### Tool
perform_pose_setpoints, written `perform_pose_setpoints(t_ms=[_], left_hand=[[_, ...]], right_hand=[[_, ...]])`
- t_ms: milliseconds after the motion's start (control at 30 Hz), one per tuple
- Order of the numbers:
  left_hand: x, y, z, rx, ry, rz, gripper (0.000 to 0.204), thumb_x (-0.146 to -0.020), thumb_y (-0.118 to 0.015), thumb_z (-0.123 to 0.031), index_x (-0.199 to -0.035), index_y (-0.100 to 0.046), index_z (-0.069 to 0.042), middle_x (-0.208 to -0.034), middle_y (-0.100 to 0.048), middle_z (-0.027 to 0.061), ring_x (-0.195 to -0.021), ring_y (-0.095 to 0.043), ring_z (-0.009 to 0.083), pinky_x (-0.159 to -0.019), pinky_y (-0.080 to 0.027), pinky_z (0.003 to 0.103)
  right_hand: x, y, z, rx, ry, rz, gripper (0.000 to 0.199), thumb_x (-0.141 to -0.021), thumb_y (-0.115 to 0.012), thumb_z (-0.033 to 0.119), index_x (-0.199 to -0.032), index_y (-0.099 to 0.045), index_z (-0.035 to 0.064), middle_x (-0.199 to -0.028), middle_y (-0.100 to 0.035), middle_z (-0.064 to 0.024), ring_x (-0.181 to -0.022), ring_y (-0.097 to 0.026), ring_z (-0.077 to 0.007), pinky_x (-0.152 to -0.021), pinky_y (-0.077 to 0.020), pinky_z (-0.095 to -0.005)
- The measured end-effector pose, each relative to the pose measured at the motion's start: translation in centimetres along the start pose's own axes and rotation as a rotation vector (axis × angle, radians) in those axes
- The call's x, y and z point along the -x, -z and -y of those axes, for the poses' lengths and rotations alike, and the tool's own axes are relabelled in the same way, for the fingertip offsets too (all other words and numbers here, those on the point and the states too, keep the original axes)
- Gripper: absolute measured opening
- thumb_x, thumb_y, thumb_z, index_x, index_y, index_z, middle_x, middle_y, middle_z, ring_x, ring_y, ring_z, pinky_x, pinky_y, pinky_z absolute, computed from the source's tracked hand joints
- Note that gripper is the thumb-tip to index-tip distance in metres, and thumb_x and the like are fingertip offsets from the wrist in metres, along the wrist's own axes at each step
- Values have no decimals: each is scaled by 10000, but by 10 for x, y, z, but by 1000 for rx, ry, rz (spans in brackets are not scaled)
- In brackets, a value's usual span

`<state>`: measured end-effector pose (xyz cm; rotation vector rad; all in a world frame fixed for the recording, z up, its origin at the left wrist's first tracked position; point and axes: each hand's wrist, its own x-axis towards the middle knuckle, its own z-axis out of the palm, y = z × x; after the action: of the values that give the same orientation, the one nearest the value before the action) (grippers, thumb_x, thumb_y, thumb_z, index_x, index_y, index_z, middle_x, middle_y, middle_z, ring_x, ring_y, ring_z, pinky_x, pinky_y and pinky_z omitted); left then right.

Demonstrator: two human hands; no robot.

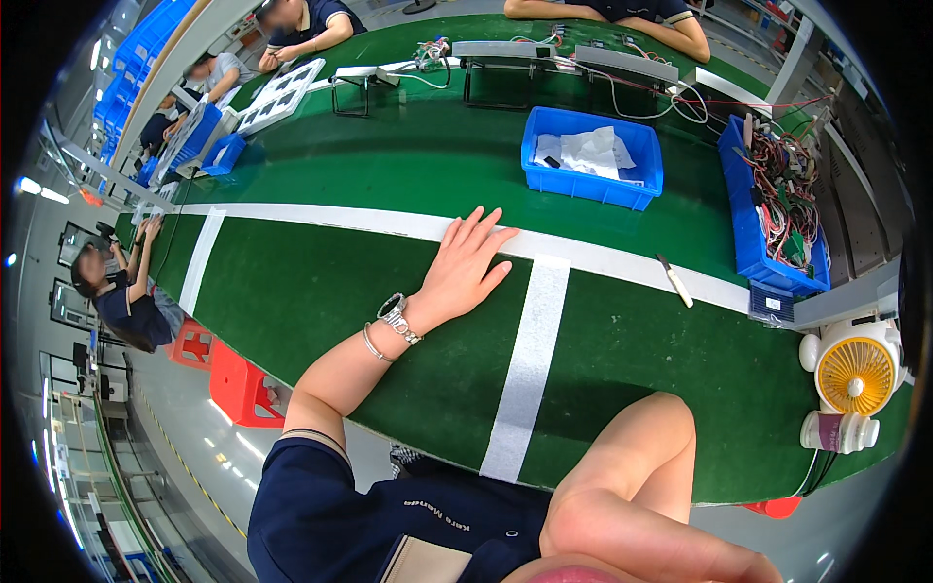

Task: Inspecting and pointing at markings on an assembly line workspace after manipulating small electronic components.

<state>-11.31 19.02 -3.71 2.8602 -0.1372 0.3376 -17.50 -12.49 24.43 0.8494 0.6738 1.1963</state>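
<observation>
Right arm [632,486] is bent up close under the lens, its hand out of my view, so I cannot tell its grip. Left hand [465,264] lies flat and open on the green table [321,291], fingers spread, holding nothing, touching the white stripe [389,223]. Blue bin [591,155] sits beyond it; a pen [674,281] lies well right.

The left hand [466,264] lies flat, fingers spread, on the green desk [321,291]; the right arm seems bent, its hand hidden.
</observation>
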Motion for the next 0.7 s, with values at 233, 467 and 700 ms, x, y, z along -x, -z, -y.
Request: perform_pose_setpoints(t_ms=[233, 467, 700], left_hand=[[-5, 1, -4, -7, -21, 3, 501, -1021, -575, -311, -1486, -488, -147, -1613, -375, 174, -1525, -286, 387, -1242, -197, 552], [-1, 0, -1, -11, 0, 12, 505, -1021, -570, -316, -1491, -484, -151, -1617, -370, 172, -1528, -280, 385, -1244, -192, 555], [-6, 1, -5, -6, -25, 4, 498, -1021, -574, -308, -1488, -490, -155, -1617, -370, 170, -1528, -280, 385, -1244, -192, 554]], right_hand=[[10, 3, -1, -4, 21, 28, 254, -1089, -452, 287, -977, -630, 144, -704, -621, -150, -639, -590, -243, -643, -478, -333], [3, 4, -14, -152, 103, 45, 313, -1080, -459, 304, -924, -640, 102, -686, -632, -179, -617, -598, -256, -621, -483, -332], [-24, 22, 7, -192, -308, 453, 328, -1072, -470, 308, -881, -636, 99, -643, -625, -189, -542, -575, -258, -555, -468, -333]])
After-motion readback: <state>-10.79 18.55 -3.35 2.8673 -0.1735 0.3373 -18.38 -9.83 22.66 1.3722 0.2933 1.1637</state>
